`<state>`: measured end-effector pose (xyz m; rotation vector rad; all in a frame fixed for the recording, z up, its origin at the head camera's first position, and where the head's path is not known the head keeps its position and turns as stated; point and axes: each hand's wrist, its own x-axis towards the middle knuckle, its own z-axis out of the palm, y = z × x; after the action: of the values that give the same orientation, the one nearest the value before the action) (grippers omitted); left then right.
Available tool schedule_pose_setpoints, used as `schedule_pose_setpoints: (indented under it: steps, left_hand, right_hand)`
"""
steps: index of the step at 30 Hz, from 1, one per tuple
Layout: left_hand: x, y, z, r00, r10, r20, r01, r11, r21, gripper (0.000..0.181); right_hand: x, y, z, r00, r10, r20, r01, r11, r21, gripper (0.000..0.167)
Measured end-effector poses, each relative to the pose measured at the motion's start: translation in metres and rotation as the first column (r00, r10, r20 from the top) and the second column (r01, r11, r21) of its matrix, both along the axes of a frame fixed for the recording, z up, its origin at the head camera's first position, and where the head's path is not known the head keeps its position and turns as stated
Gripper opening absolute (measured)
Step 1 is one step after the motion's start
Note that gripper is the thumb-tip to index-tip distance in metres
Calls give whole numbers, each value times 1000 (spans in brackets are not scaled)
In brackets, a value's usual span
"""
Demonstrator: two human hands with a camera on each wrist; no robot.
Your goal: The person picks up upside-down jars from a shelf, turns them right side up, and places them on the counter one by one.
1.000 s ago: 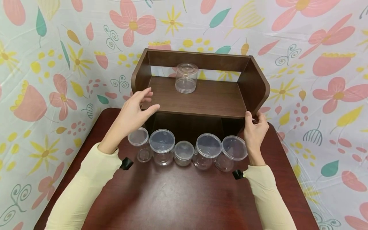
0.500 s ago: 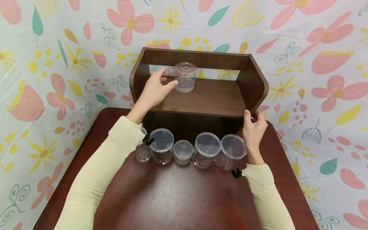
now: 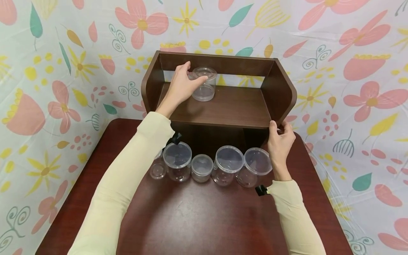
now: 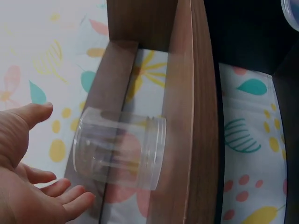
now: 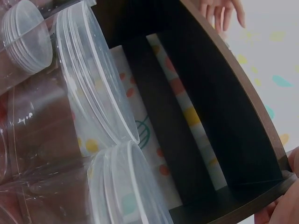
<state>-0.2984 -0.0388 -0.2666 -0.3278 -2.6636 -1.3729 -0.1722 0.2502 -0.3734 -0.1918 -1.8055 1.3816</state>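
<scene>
A clear plastic jar point(image 3: 204, 92) stands on the upper board of a dark brown two-level shelf point(image 3: 229, 109), its ridged end down. My left hand point(image 3: 183, 85) reaches over the jar's left side with thumb and fingers spread. In the left wrist view, the left hand point(image 4: 32, 172) is beyond the end of the jar point(image 4: 119, 149), with a gap between them. My right hand point(image 3: 281, 145) pinches the shelf's right front corner, thumb in front and fingers behind. The right wrist view shows part of that hand point(image 5: 285, 205) at the shelf edge.
Several lidded clear jars line up before the shelf's lower opening, among them a wide jar point(image 3: 177, 159), a small jar point(image 3: 202, 168) and a right-end jar point(image 3: 257, 163). They stand on a reddish-brown table point(image 3: 191, 219). A flowered sheet point(image 3: 47, 88) hangs behind and beside it.
My left hand has moved up and right, from the shelf's left front edge to beside the jar on the upper board. The right hand keeps its hold on the shelf corner.
</scene>
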Motion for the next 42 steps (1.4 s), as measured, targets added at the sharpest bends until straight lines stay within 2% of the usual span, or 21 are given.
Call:
schedule_pose_setpoints:
  steps: [7,19,26,31,36,42]
  left_hand:
    - [-16,7,-3,1000,13,25,-12,1000,-22,94]
    - [-31,16,-16,999,32,40,-31,999,-22,100]
    - [-33,22,-21,999,26,24,-26,1000,-3,99]
    - [-33,27,-23,999,10,32,-10,1000,-2,102]
    - [-32,33,-23,999,2,37,-2,1000,-5,103]
    - [-31,36,-25,999,6,47,-7,1000,7,101]
  right_hand:
    - [0,-1,1,1000,-4,0,4,1000,-7,23]
    - [-1,-1,1,1000,-2,13,2,1000,3,23]
    - [-20,18,-24,999,-26,28,26,1000,16,23]
    - [-22,22,-28,1000,-6,30,5,1000,17,23]
    - [-18,17,-22,1000,-17,24,16,1000,18,23]
    - [-3,1,-1,1000,0,22,0,1000,-1,24]
